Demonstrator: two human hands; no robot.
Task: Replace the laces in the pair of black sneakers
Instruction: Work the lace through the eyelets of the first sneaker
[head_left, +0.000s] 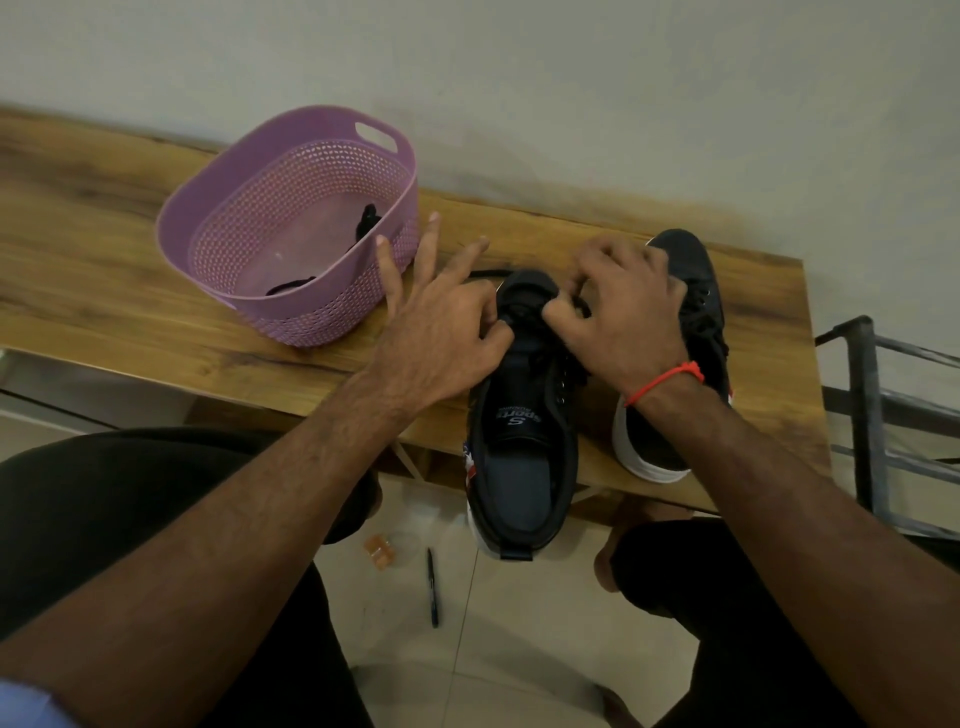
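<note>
A pen (432, 587) lies on the tiled floor below the wooden table (104, 270), over whose near edge the heel of one black sneaker (524, 467) hangs. At its toe end the left hand (441, 332) pinches the black lace (524, 312) with thumb and forefinger, other fingers splayed, while the right hand (628, 317), a red thread (670, 376) at its wrist, curls its fingers on the same lace. The second sneaker (691, 291) stands just beside it, and farther left a purple basket (218, 202) holds dark laces (366, 221).
</note>
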